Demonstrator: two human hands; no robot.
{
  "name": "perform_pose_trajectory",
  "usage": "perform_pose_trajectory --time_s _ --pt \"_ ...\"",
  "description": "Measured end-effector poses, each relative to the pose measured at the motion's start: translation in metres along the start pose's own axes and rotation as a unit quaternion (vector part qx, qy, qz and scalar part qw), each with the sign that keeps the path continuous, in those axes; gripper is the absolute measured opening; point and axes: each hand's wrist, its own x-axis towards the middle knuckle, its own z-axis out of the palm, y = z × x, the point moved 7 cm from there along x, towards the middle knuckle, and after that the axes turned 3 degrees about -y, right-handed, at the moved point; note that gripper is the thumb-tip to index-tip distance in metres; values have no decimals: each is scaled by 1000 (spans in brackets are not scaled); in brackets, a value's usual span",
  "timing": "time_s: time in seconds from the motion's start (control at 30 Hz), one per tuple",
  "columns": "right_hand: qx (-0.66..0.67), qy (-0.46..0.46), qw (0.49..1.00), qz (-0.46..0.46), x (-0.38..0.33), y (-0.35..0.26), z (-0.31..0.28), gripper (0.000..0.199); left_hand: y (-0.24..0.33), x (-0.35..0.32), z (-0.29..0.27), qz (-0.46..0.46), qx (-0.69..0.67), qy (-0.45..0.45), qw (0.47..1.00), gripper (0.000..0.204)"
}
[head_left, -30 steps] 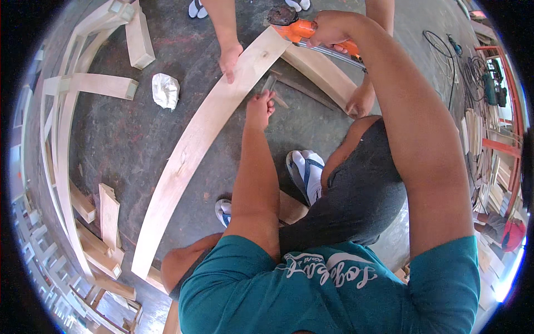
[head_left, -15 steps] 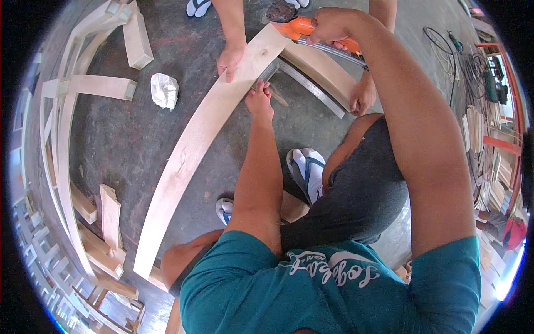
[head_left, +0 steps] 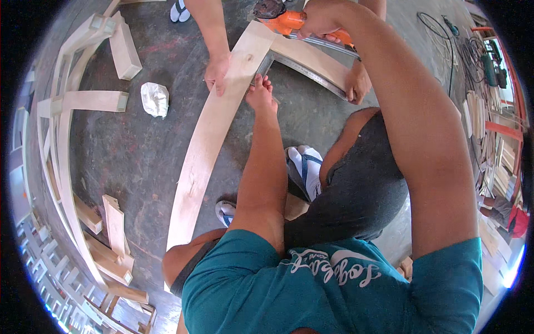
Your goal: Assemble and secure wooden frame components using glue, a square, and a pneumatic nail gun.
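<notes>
My right hand (head_left: pixel 327 19) is wrapped round the grip of an orange nail gun (head_left: pixel 286 21), held over the corner where two pale wooden pieces meet. The long curved board (head_left: pixel 203 142) runs from that corner down to my left knee. The shorter board (head_left: pixel 314 54) runs off to the right. A metal carpenter's square (head_left: pixel 311 76) lies in the inner angle, its long leg along the shorter board. My left hand (head_left: pixel 261 96) pinches the square's short leg beside the long board. A co-worker's hand (head_left: pixel 218 72) rests on the long board; the other (head_left: pixel 357 83) grips the shorter board's far end.
A curved wooden frame (head_left: pixel 65 145) stands at the left, with wood offcuts (head_left: pixel 114 222) near it. A crumpled white bag (head_left: pixel 154 100) lies on the concrete floor. Cables (head_left: pixel 439 39) and stacked timber (head_left: pixel 478 117) are at the right. My sandalled foot (head_left: pixel 306 167) is below the corner.
The long board's near end has swung right, and the shorter board now sits against the square's long leg. The nail gun has shifted slightly left with the corner.
</notes>
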Motion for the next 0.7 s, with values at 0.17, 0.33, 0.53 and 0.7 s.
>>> perform_pose_trajectory --time_s 0.17,0.33,0.53,0.7 --pt "-40 33 999 -17 -5 0 -4 50 -3 0 -3 2 -4 12 1000 17" --pt "-55 22 998 -13 2 8 -4 51 -1 -5 1 11 -30 1 999 17" --pt "-19 15 1000 -6 0 14 -2 48 -3 -7 -3 7 -51 20 998 19" --pt "12 21 1000 -9 1 17 -1 47 -4 -3 -6 2 -69 32 997 19"
